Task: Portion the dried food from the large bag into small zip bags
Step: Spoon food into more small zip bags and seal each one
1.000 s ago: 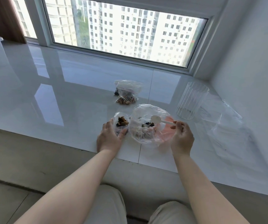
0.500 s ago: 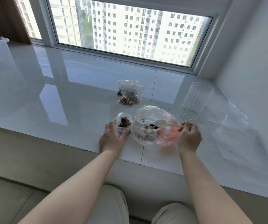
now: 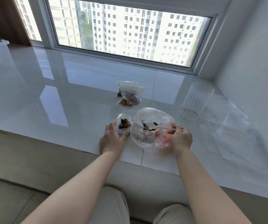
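The large clear bag (image 3: 152, 117) sits open on the white sill near its front edge, with dark and pale dried food at its bottom. My right hand (image 3: 181, 137) holds a white plastic spoon (image 3: 164, 127) by its handle, the bowl down among the food inside the bag. Just left of it stands a small zip bag (image 3: 124, 123), mouth open, brown and dark pieces inside. My left hand (image 3: 113, 139) grips this bag's near side and holds it upright.
Two filled small zip bags (image 3: 131, 94) lie farther back on the sill. A ribbed clear glass cup (image 3: 194, 101) stands at the right, with loose clear plastic bags (image 3: 230, 125) beside it. The side wall is close on the right; the window runs along the back.
The spoon has dropped from the large bag's mouth down into the food. My right hand shifted slightly with it. My left hand stays on the small bag.
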